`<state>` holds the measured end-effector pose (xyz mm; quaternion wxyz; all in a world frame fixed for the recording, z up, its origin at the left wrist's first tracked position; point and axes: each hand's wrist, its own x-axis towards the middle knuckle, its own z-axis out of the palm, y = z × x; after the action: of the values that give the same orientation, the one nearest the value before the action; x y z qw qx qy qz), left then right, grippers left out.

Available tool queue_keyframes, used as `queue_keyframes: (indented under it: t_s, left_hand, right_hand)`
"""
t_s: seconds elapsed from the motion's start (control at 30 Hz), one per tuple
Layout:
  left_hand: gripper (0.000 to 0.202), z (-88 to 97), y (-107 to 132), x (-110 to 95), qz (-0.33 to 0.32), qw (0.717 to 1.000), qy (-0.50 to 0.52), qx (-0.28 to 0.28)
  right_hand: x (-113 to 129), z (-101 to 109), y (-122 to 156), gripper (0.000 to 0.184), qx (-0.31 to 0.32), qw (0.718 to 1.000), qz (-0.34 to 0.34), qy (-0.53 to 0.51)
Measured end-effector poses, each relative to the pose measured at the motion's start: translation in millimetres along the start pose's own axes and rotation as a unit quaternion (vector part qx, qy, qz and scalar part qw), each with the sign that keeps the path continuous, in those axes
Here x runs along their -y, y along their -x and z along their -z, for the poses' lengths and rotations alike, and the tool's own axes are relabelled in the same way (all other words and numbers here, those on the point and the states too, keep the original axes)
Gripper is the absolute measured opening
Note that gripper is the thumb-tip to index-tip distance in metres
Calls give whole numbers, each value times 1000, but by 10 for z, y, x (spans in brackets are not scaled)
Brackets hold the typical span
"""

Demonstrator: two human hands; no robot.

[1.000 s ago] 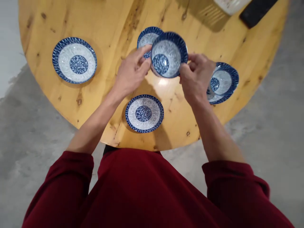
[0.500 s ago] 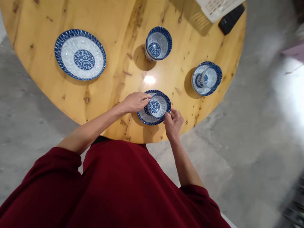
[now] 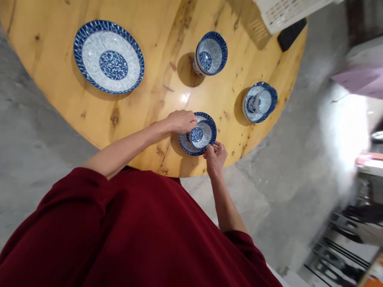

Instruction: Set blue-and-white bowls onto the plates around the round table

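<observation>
A small blue-and-white cup [image 3: 203, 134] sits inside a wider shallow bowl [image 3: 184, 146] of the same pattern, close to the table's front edge. My left hand [image 3: 182, 121] comes in from the left, its fingers closed at the cup's upper-left rim. At the lower right, my right hand [image 3: 216, 157] pinches where the rims of bowl and cup overlap; it seems to be on the bowl's edge. Its fingertips are partly hidden.
A large patterned plate [image 3: 86, 65] lies at the left of the round wooden table [image 3: 155, 52]. Stacked cups [image 3: 214, 50] stand farther back. Another bowl [image 3: 249, 108] with a cup [image 3: 264, 102] in it is at the right. A white basket [image 3: 287, 14] and black phone [image 3: 291, 35] are at the back right.
The view has shifted and turned slightly. My left hand stays at the cup's rim, its fingers bunched more closely. My right hand keeps its place at the lower-right edge.
</observation>
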<state>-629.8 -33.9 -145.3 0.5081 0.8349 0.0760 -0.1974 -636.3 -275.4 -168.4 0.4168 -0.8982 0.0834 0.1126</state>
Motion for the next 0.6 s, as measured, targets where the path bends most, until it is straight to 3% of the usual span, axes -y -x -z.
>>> queue_keyframes:
  t_s: [0.1, 0.4, 0.6]
  left_hand:
    - [30, 52, -21, -50, -32, 997, -55, 48]
    - [33, 111, -12, -42, -47, 995, -64, 59]
    - [27, 126, -51, -20, -33, 998, -7, 61]
  right_hand:
    - [17, 16, 0, 33, 10, 1000, -8, 5]
    - [63, 24, 12, 29, 18, 1000, -17, 6]
    - [72, 11, 21, 27, 23, 1000, -13, 16]
